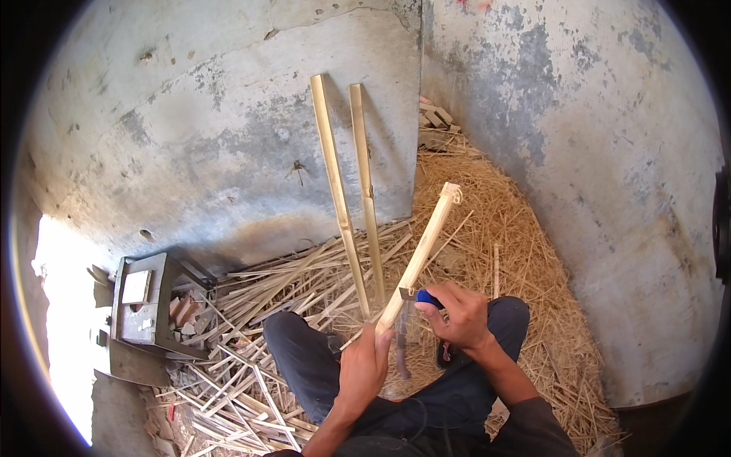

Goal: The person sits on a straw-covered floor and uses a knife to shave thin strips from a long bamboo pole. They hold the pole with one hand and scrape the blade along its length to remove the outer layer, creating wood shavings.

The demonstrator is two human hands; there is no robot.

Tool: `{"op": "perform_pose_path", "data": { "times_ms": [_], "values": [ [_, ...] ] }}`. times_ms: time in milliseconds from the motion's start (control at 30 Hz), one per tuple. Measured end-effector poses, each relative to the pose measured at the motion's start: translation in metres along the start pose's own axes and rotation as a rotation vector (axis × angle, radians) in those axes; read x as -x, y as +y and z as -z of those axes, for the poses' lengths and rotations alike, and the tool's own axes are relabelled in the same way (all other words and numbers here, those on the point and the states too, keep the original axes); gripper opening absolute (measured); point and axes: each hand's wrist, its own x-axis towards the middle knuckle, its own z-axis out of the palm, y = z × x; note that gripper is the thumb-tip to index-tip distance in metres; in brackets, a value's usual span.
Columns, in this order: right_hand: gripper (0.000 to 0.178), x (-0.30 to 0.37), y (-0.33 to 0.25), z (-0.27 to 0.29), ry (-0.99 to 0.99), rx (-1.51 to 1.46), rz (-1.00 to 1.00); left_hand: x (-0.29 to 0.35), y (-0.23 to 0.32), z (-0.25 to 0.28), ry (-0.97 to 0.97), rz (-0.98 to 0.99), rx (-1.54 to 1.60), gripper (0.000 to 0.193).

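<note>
My left hand is closed round the lower end of a pale split bamboo piece, which slants up and away to the right. Thin shavings curl at its far tip. In my right hand is a knife with a blue handle, its short dark blade lying across the bamboo just above my left hand. Between my knees, partly behind the bamboo, a larger blade with a brownish handle shows; its full shape is hidden.
Two long split bamboo lengths lean on the worn wall. Loose strips cover the floor at left, and a heap of shavings lies at right. A small wooden cabinet stands at far left, with bricks in the back corner.
</note>
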Motion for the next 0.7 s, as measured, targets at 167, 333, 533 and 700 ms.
{"op": "perform_pose_path", "data": {
  "times_ms": [167, 333, 533, 700],
  "values": [
    [0.024, -0.008, 0.006, 0.004, 0.033, -0.008, 0.003, 0.004, -0.001, 0.003, -0.011, 0.032, -0.038, 0.032],
    [0.029, -0.039, 0.053, 0.022, 0.115, 0.006, -0.159, 0.033, -0.016, 0.003, -0.092, 0.081, -0.030, 0.031],
    [0.038, -0.036, 0.061, 0.026, 0.104, -0.081, -0.289, 0.031, -0.021, 0.015, -0.126, 0.068, 0.162, 0.029],
    [0.041, -0.037, 0.060, 0.027, 0.166, -0.224, -0.428, 0.025, -0.018, 0.020, -0.104, 0.069, 0.256, 0.026]
  ]
}}
